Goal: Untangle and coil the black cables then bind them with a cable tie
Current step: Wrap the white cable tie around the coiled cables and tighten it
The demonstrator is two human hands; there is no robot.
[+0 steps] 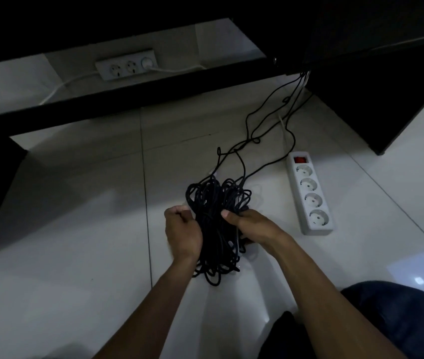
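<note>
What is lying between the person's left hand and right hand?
In the head view, the coiled bundle of black cables fills the gap between the left hand and right hand; both hold it.

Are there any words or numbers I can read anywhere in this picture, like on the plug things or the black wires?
No, none can be read.
White power strip beside the hands: a red switch, no lettering visible.
White socket strip under the dark desk: no readable label; too dim and small.
Bundle of black cables, held by the left hand and right hand: no print visible.
</note>
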